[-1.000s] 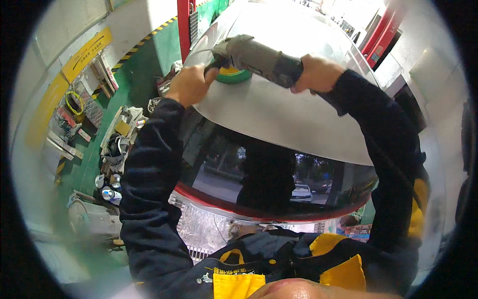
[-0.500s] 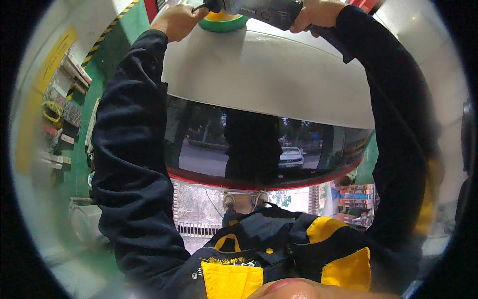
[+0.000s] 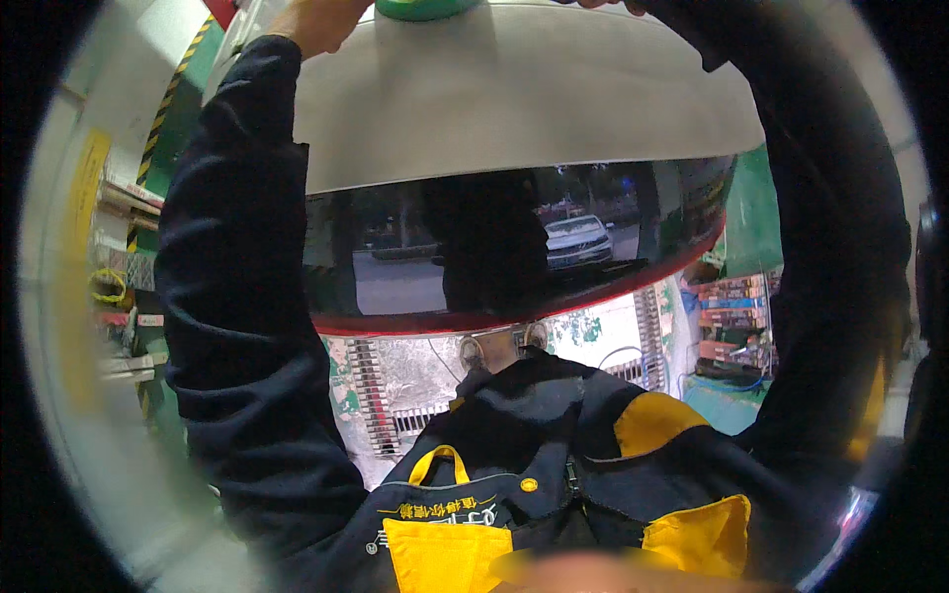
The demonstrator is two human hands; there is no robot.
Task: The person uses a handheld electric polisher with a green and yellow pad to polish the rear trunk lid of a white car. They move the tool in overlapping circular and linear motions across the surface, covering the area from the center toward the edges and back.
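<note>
At the top edge, the green-rimmed round pad (image 3: 427, 8) of a polisher lies against a pale car body panel (image 3: 534, 94). The polisher's body is cut off above the picture. My left hand (image 3: 324, 22) is beside the pad, its fingertips out of view, closed on the polisher's front end as the earlier frame shows. Only the curled lower fingers of my right hand (image 3: 611, 4) show, at the polisher's rear grip. Both dark-sleeved arms reach forward over the panel.
Below the panel are dark glass (image 3: 494, 237), reflecting a white car, and a red lower edge (image 3: 415, 324). Floor grating (image 3: 374, 395) runs near my shoes. Shelved boxes (image 3: 732, 321) stand right; assorted items and a yellow coil (image 3: 109, 287) lie left.
My hands and the polisher have shifted upward in the picture and slightly left, mostly out of view. The panel and dark glass also sit higher, tilted differently.
</note>
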